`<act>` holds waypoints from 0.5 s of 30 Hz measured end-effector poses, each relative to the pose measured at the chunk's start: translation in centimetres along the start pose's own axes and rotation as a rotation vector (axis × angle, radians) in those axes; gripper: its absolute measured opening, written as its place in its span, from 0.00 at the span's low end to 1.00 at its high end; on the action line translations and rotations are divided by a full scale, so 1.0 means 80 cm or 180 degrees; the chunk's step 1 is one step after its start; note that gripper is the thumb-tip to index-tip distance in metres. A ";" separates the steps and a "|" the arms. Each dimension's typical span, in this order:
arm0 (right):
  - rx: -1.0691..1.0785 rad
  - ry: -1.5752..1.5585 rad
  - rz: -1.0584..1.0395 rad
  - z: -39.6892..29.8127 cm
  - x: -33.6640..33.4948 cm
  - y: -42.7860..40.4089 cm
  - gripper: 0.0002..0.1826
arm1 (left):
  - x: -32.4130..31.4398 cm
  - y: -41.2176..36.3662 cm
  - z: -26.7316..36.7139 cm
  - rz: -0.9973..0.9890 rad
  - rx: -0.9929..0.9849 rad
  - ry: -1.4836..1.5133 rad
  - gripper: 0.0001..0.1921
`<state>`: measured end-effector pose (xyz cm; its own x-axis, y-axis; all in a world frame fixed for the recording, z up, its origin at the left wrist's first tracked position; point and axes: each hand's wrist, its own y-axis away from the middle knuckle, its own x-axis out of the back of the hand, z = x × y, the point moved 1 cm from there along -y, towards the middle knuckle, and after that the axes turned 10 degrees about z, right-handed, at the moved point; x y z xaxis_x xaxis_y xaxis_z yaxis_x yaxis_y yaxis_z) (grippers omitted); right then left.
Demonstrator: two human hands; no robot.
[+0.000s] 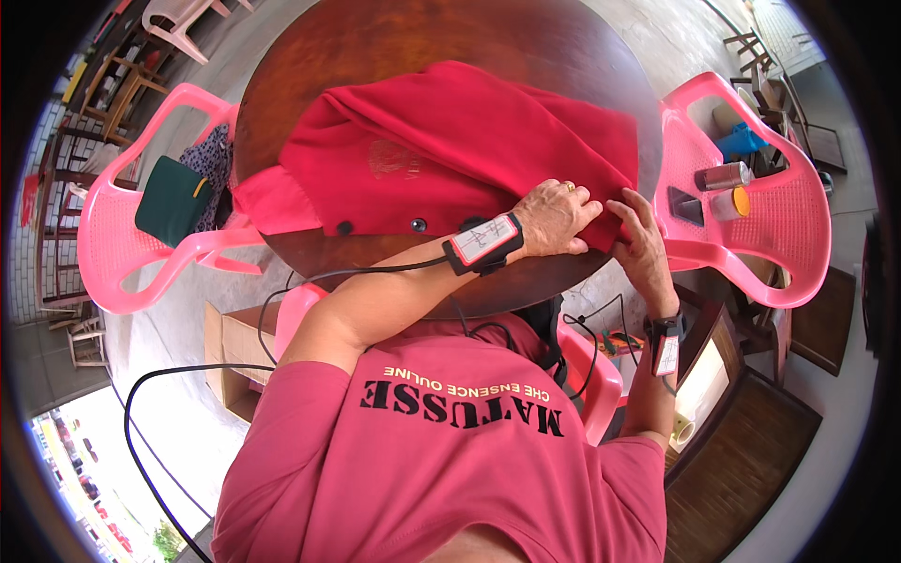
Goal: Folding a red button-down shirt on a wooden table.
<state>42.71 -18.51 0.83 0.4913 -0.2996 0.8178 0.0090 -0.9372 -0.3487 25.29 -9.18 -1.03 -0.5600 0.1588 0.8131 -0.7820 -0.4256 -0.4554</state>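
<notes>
A red long-sleeved garment [450, 155] lies partly folded on a round, dark wooden table [422, 35]. Dark round buttons run along its near edge, and a pale crest print shows on the fabric. My left hand [556, 218], with a ring on one finger, rests bent on the garment's near right part; whether its fingers pinch the cloth is hidden. Just to its right, my right hand [642, 243] touches the cloth's right edge, its fingers curved and apart. Both wrists wear black straps with white tags, and cables run from them.
Pink plastic armchairs flank the table. The left chair [105, 239] bears a dark green folded item [172, 200] and patterned cloth [211, 165]. On the right chair [802, 260] are a metallic can [725, 176], a yellow-lidded jar [731, 204] and a dark object [685, 205]. A cardboard box [239, 345] stands lower left.
</notes>
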 end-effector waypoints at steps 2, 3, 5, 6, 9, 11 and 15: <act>-0.0249 0.0037 0.0251 -0.003 -0.002 0.015 0.41 | -0.005 -0.004 0.005 -0.0026 -0.0008 -0.0259 0.22; -0.0264 0.0034 0.0264 -0.003 -0.005 0.024 0.41 | -0.007 -0.006 0.008 -0.0039 -0.0024 -0.0259 0.22; -0.0744 -0.0480 0.0644 0.000 -0.012 0.041 0.42 | -0.011 -0.009 0.012 0.0021 0.0375 -0.0022 0.17; -0.0801 -0.0576 0.0712 0.005 -0.015 0.049 0.43 | -0.010 -0.012 0.012 0.0009 0.0363 -0.0029 0.17; -0.0877 -0.0662 0.0912 0.015 -0.021 0.059 0.42 | -0.010 -0.017 -0.007 0.0302 0.1422 0.0579 0.11; -0.0725 -0.0486 0.0872 0.007 -0.016 0.053 0.41 | -0.016 -0.009 -0.035 0.1045 0.1550 0.1225 0.10; -0.0264 0.0478 0.0694 -0.008 -0.012 0.043 0.36 | -0.002 0.007 -0.067 0.1140 0.2563 0.2458 0.09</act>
<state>41.71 -21.53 -0.88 0.3391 -0.5132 0.7884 -0.1571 -0.8572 -0.4904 23.46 -4.66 -3.36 -0.9472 0.2963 0.1226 -0.3017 -0.9530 -0.0275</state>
